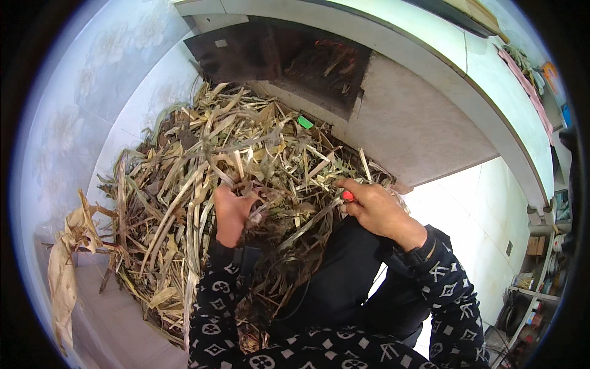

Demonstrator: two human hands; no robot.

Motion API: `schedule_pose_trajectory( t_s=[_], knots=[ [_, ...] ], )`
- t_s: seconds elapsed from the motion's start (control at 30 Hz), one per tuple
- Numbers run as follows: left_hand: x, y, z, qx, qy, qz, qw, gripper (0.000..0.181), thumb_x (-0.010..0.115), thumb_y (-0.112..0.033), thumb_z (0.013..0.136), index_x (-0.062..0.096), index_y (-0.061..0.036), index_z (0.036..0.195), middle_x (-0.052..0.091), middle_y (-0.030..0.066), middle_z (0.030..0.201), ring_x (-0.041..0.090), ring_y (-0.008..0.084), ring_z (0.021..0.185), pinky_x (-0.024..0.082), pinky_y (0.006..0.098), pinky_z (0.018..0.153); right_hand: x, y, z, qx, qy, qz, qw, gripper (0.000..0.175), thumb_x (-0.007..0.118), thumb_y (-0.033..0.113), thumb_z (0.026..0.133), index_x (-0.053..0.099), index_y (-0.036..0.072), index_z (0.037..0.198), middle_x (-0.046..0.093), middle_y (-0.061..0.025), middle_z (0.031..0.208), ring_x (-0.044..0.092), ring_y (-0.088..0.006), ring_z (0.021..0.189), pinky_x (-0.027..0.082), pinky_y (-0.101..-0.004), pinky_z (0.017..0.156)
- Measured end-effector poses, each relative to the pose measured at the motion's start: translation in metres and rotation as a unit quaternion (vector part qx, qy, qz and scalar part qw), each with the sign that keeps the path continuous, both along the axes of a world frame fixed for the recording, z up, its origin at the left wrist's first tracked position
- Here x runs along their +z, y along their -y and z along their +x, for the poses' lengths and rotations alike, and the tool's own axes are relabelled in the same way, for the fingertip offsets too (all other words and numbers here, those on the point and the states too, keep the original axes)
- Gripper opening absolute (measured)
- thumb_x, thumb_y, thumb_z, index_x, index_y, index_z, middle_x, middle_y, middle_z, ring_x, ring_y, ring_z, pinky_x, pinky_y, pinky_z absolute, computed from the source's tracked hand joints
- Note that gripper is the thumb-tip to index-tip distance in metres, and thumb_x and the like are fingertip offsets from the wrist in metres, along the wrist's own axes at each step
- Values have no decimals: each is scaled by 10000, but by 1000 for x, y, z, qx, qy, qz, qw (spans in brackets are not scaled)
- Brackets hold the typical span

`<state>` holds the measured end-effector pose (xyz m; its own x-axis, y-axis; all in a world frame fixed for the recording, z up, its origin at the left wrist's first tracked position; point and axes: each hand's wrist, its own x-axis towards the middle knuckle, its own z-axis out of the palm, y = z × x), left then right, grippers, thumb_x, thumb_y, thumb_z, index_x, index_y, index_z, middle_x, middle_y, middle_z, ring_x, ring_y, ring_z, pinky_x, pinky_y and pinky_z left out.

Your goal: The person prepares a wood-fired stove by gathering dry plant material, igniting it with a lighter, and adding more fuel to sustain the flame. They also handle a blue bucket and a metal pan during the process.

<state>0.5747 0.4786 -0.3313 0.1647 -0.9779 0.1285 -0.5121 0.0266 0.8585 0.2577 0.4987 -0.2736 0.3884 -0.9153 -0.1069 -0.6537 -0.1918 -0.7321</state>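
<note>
A large heap of dry plant stalks and husks (184, 184) lies before me against the tiled wall. My left hand (229, 212) is at the middle of the heap, with its fingers closed around some dry stalks (239, 163). To its right, my right hand (375, 207) is closed on a small red object (348, 196), possibly a lighter; most of it is hidden by the fingers. A green piece (304, 122) lies on the far side of the heap.
Behind the heap is a dark stove opening (322, 69) with an orange glow, beside a pale panel (415, 124) under a tiled counter (415, 41). Shelves (534, 295) with various items stand at the right. A tiled wall (106, 101) borders the left.
</note>
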Motion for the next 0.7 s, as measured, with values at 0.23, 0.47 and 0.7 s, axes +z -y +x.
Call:
schedule_pose_trajectory(
  t_s=[0.23,0.47,0.7],
  knots=[
    [50,30,-4,-4,-113,46,992,127,772,4,848,753,20,973,700,41,788,567,88,660,456,270,586,3,2,0,10,-9,19,1000,405,699,96,881,602,27,1269,683,-234,890,678,-415,854,525,-435,744],
    [14,67,-14,12,-106,14,994,138,707,-67,924,689,67,899,563,21,639,439,109,537,313,301,487,4,0,-6,22,-1,-7,1000,399,710,137,879,605,11,1242,686,-239,918,671,-429,898,525,-455,769],
    [36,101,-27,15,-106,127,986,136,704,-67,905,695,62,947,677,134,768,588,208,589,514,338,558,8,-2,-13,13,8,20,1000,357,692,131,894,605,10,1218,685,-239,921,667,-426,881,520,-461,750]
  ],
)
